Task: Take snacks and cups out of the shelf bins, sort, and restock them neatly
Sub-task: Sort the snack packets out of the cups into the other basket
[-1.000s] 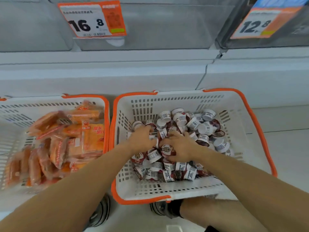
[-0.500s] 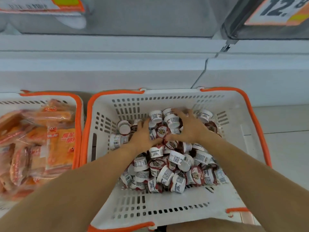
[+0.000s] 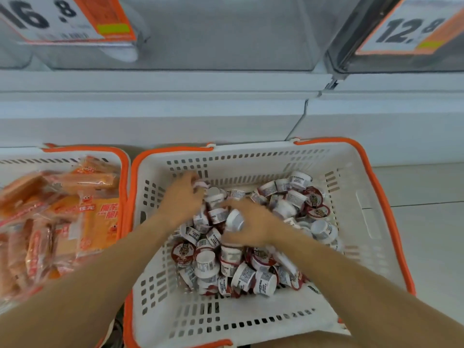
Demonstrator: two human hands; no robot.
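A white basket with an orange rim (image 3: 361, 222) holds a heap of small white cups with red lids (image 3: 233, 267). Both my hands are in the heap. My left hand (image 3: 183, 197) reaches to the far left of the pile, fingers curled round a cup there. My right hand (image 3: 251, 222) lies on the middle of the pile and grips a white cup (image 3: 234, 219) between thumb and fingers. A second basket (image 3: 75, 153) at the left is filled with orange snack packs (image 3: 62, 217).
Behind the baskets runs a white shelf base (image 3: 175, 109). Above it are clear shelf bins (image 3: 226, 33) with price tags 16.8 (image 3: 62, 18) and 12.8 (image 3: 411, 28). Pale floor (image 3: 426, 222) lies to the right.
My left hand has moved farther back and left in the pile. My right hand has drawn back toward the middle and now holds a cup. Cups have shifted; the camera tilted up.
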